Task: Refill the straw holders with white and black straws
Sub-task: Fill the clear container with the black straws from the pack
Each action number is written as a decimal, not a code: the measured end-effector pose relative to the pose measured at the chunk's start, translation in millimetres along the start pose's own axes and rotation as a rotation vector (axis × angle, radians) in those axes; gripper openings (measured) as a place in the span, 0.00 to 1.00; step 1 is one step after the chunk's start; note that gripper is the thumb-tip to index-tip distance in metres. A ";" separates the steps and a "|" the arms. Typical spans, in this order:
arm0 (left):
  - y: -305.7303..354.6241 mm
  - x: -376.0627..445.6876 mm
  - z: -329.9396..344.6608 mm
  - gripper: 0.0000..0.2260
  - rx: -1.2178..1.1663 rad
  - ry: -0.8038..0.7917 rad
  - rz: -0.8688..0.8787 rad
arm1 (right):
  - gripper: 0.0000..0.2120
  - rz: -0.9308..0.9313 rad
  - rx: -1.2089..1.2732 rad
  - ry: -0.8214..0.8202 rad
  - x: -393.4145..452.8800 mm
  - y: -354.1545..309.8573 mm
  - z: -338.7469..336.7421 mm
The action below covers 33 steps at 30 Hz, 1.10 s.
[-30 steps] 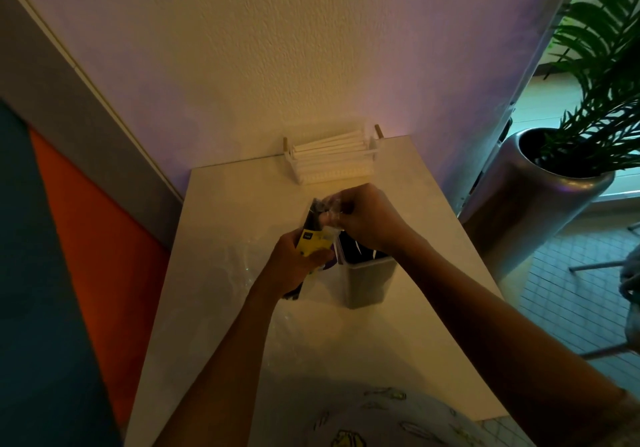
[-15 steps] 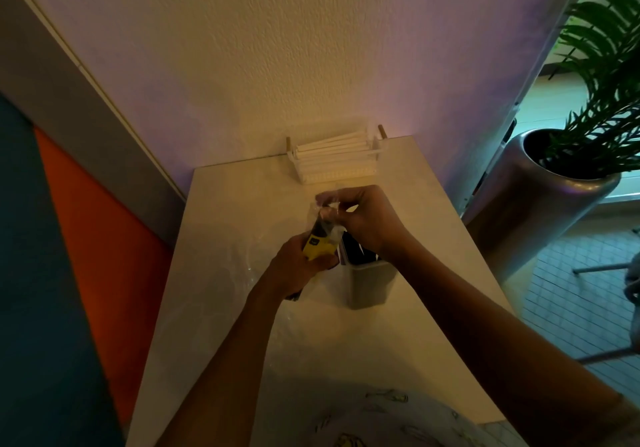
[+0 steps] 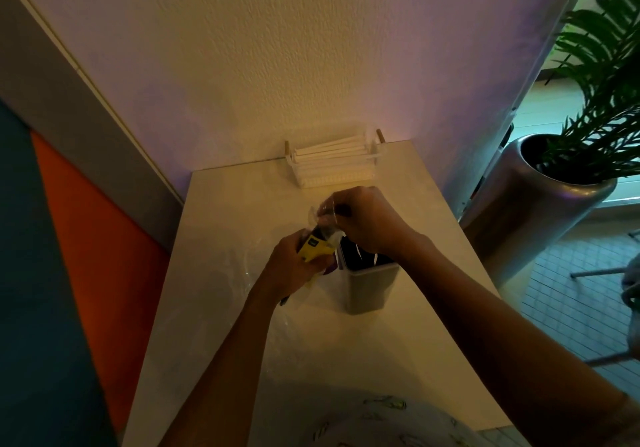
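My left hand [image 3: 291, 266] grips a clear plastic packet of black straws [image 3: 317, 244] with a yellow label, held upright over the table. My right hand [image 3: 367, 218] pinches the crumpled clear top of that packet, just above a grey square holder [image 3: 370, 287] with black straws [image 3: 356, 256] standing inside. A white slatted holder [image 3: 334, 173] filled with white straws [image 3: 332, 150] lying flat sits at the table's far edge against the wall.
The pale table [image 3: 225, 342] stands in a corner between a textured wall and an orange and blue panel on the left. A silver planter [image 3: 540, 211] with a green palm is on the floor to the right. Clear plastic film lies on the table beside my left hand.
My right hand has pulled the packet's clear top a little upward and away. The left hand keeps its grip on the labelled part.
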<state>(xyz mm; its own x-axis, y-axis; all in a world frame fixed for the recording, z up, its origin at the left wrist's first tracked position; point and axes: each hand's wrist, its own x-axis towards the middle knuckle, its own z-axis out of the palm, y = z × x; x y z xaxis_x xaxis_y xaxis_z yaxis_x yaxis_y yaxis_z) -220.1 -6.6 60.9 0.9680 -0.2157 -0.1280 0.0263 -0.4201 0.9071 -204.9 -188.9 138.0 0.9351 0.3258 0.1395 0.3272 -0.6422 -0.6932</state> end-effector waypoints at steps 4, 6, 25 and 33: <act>1.4 -2.2 2.2 0.12 -0.049 0.025 0.030 | 0.07 -0.030 -0.006 0.026 1.3 1.4 -5.7; 2.4 -6.2 3.7 0.13 -0.099 0.065 0.058 | 0.06 -0.019 0.003 0.045 1.6 2.8 -11.5; 4.1 -7.0 8.6 0.01 -0.181 0.073 -0.021 | 0.06 0.102 0.140 0.048 -7.1 2.0 -17.9; 3.0 -6.2 9.3 0.05 -0.230 0.066 -0.017 | 0.12 0.104 0.133 0.110 -6.7 0.4 -24.2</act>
<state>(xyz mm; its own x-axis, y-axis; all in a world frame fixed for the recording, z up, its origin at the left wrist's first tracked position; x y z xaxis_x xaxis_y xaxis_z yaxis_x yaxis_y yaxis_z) -228.4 -14.8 60.7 0.9809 -0.1492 -0.1245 0.0916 -0.2099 0.9734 -207.7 -208.1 154.0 0.9744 0.1805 0.1338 0.2144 -0.5690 -0.7939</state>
